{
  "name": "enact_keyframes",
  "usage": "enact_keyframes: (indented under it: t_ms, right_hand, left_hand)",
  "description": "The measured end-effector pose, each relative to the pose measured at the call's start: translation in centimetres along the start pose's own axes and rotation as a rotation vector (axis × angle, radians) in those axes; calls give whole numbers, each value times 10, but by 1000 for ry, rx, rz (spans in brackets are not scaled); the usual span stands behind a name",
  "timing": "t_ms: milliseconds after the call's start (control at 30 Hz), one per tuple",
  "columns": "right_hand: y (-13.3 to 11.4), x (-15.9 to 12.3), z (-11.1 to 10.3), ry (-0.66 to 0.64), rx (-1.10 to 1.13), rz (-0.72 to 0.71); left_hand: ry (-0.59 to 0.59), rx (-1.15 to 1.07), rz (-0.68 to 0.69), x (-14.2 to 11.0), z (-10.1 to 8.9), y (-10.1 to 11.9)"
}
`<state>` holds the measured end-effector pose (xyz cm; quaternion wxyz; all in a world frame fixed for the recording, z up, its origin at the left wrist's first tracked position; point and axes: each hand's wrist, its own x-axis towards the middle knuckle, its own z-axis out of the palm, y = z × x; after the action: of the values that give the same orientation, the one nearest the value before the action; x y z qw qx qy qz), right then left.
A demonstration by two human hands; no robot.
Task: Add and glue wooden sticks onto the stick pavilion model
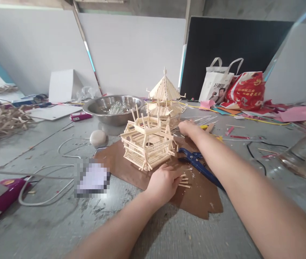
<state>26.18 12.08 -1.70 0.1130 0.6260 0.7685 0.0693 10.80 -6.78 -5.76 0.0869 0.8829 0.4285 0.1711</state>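
A six-sided frame of thin wooden sticks stands upright on a brown sheet. In front of it is my left hand, fingers curled and closed around several short wooden sticks whose ends poke out to the right. My right hand reaches past the frame's right side, its fingers closed low over the sheet's far edge; what they hold, if anything, is hidden. Blue-handled pliers lie under my right forearm. Behind the frame stands a stick-built pagoda model with a pointed roof.
A metal bowl holding clear material sits behind left. A white round object, grey cables and a magenta power strip lie left. At right are a glass jar, a red bag and coloured scraps.
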Motion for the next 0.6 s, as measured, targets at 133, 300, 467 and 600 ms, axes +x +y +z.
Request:
enact_keyframes:
  t_ms: [133,300,467,600]
  right_hand:
    - [-3,17,9,-47,-53,-5]
    - [-7,26,14,-46,-107,-63]
    - [-8,25,11,-25,-120,-143]
    - [-8,22,8,-13,-125,-189]
  left_hand:
    - [-16,-2,-16,-1,0,1]
    - [-23,5,-18,-2,-2,3]
    - [-8,14,-23,-2,0,3]
    - [-15,17,-19,-2,1,2]
